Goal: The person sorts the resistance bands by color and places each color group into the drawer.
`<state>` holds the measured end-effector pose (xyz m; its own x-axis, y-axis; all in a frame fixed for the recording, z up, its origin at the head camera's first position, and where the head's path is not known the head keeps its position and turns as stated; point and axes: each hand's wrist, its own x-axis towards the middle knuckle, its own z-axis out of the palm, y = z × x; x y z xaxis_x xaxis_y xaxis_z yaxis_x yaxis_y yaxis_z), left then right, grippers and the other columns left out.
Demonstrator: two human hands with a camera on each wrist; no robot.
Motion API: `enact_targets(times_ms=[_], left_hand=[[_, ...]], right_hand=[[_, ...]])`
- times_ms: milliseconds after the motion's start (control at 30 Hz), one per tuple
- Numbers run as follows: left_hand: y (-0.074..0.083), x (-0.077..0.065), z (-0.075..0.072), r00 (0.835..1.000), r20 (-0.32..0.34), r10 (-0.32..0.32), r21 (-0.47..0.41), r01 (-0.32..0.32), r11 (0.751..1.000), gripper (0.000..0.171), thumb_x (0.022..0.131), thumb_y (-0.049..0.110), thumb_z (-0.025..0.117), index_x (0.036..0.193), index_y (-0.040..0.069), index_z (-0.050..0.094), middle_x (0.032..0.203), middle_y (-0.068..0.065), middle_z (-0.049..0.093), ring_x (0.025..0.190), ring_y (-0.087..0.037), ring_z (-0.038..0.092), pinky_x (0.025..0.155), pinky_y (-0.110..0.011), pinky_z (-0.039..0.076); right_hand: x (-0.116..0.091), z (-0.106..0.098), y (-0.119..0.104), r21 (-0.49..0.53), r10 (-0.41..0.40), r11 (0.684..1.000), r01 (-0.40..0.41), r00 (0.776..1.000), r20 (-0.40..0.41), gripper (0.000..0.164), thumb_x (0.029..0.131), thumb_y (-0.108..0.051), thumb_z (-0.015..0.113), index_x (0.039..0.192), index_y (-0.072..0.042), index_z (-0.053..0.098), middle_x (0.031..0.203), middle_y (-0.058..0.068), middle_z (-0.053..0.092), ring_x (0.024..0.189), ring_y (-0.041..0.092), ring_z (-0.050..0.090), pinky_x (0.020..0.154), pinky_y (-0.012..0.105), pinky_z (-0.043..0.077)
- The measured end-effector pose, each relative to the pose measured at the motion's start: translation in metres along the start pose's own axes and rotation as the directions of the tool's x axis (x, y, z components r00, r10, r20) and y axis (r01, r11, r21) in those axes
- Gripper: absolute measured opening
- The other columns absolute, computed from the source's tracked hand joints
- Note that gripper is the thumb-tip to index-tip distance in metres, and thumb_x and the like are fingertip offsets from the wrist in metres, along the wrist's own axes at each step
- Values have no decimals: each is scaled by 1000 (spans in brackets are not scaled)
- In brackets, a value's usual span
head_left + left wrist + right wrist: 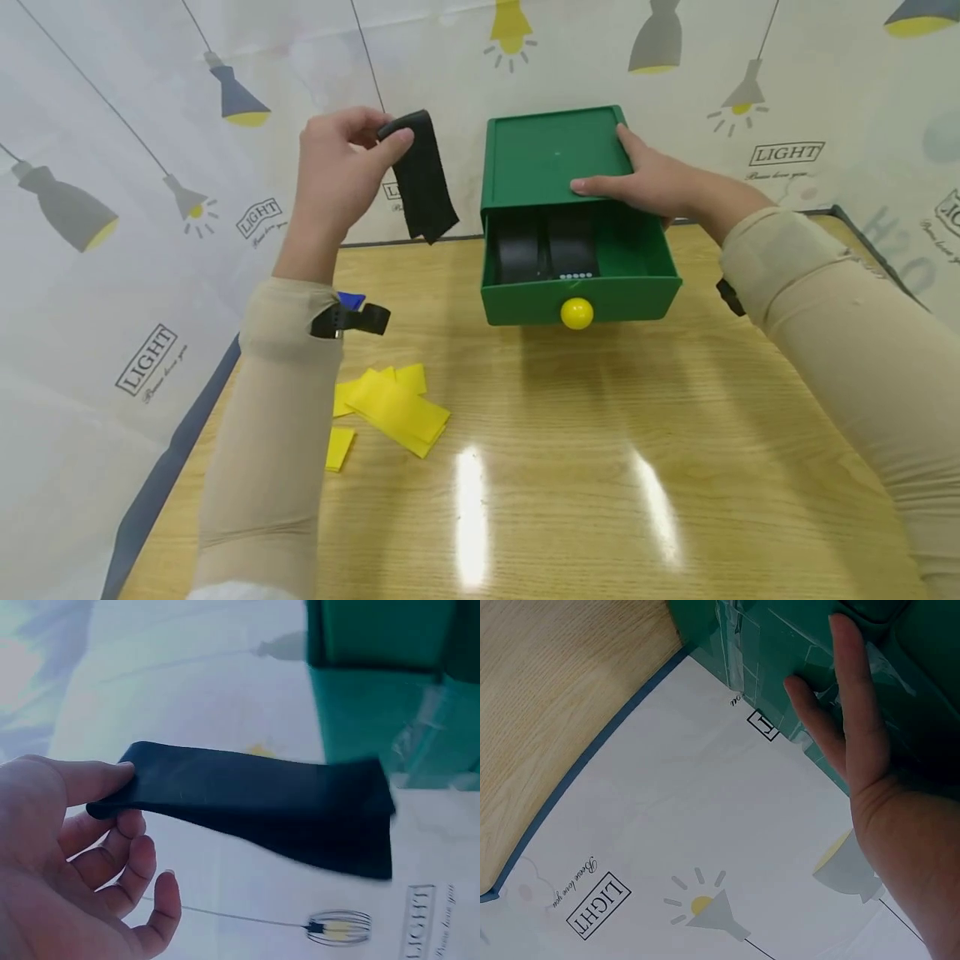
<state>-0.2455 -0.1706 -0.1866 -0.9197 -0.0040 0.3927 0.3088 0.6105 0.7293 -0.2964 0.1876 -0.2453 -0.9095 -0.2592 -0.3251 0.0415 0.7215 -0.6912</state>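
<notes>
My left hand (337,171) pinches one end of a folded black strip (423,179) between thumb and fingertips; its two layers hang apart at the lower end. In the left wrist view the strip (247,784) stretches away from the thumb. My right hand (652,179) rests on the right of a green box (551,158), thumb on the top, with straight fingers along the side in the right wrist view. The box's drawer (525,308), with a yellow knob (577,314), is pulled out. Black folded pieces (517,252) lie in its left part; the hand and lid hide its back.
Several yellow strips (397,408) lie overlapping on the wooden table (585,492), left of the drawer. A blue piece (351,300) shows partly behind the left wrist strap (360,320). A wall covering printed with lamps (450,67) rises behind the box.
</notes>
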Motion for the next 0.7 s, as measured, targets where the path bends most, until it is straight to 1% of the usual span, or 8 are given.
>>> enact_targets(times_ms=[67, 167, 300, 367, 500, 567, 633, 700], left_hand=[[11, -7, -2, 1000, 0, 27, 19, -27, 999, 28, 101, 32, 74, 114, 8, 79, 84, 14, 63, 94, -9, 54, 83, -27, 39], [25, -17, -4, 997, 9, 72, 67, -73, 995, 28, 102, 31, 73, 116, 8, 79, 88, 11, 63, 93, -10, 53, 78, -26, 38], [36, -30, -4, 991, 42, 128, 111, -132, 985, 27, 103, 29, 71, 115, 6, 79, 93, 2, 65, 92, -12, 53, 77, -25, 40], [38, -37, -4, 988, 64, 144, 111, -150, 982, 25, 103, 27, 71, 111, 4, 80, 93, -4, 68, 91, -13, 55, 76, -24, 44], [39, -49, -7, 981, 115, 156, 94, -167, 982, 21, 102, 23, 72, 106, 4, 79, 97, -12, 73, 91, -16, 58, 82, -25, 50], [39, -55, -9, 976, 154, 156, 87, -171, 982, 19, 102, 21, 72, 106, 4, 79, 98, -13, 73, 92, -18, 58, 82, -27, 49], [39, -58, -12, 966, 206, 157, 62, -173, 983, 18, 102, 20, 72, 106, 5, 79, 95, -11, 72, 91, -21, 58, 78, -29, 46], [38, -62, -15, 950, 269, 158, 19, -169, 985, 16, 102, 19, 72, 107, 5, 79, 93, -9, 70, 90, -23, 59, 76, -31, 44]], right_hand=[[0, 0, 1, 0, -4, 1000, 4, 1000, 0, 124, 92, -79, 58, 159, -38, -38, 178, 18, -19, 160, 57, 17, 111, 83, 36], [0, 0, 1, 1, -5, 1000, 5, 1000, 1, 124, 92, -79, 58, 159, -38, -38, 178, 18, -18, 160, 57, 18, 110, 83, 37], [0, 0, 2, -4, 2, 1000, -2, 1000, -3, 123, 92, -79, 57, 159, -38, -38, 178, 18, -19, 160, 57, 18, 110, 83, 37], [0, 0, 3, -7, 2, 1000, -2, 1000, -4, 123, 92, -79, 57, 159, -38, -38, 178, 18, -19, 160, 57, 17, 109, 83, 37], [1, 1, 2, -1, -2, 1000, 2, 1000, -1, 122, 93, -77, 57, 158, -39, -38, 178, 18, -20, 160, 57, 16, 108, 84, 37], [1, 1, 1, 4, 0, 1000, 0, 1000, 0, 121, 93, -76, 57, 158, -39, -39, 178, 18, -21, 161, 57, 15, 109, 84, 36], [1, 1, 1, 5, 3, 1000, -3, 1000, -1, 121, 94, -76, 57, 158, -39, -39, 177, 18, -21, 161, 57, 14, 109, 84, 36], [0, 0, 1, 5, 3, 1000, -3, 1000, -1, 121, 94, -76, 57, 158, -39, -39, 177, 18, -21, 161, 57, 15, 109, 84, 36]])
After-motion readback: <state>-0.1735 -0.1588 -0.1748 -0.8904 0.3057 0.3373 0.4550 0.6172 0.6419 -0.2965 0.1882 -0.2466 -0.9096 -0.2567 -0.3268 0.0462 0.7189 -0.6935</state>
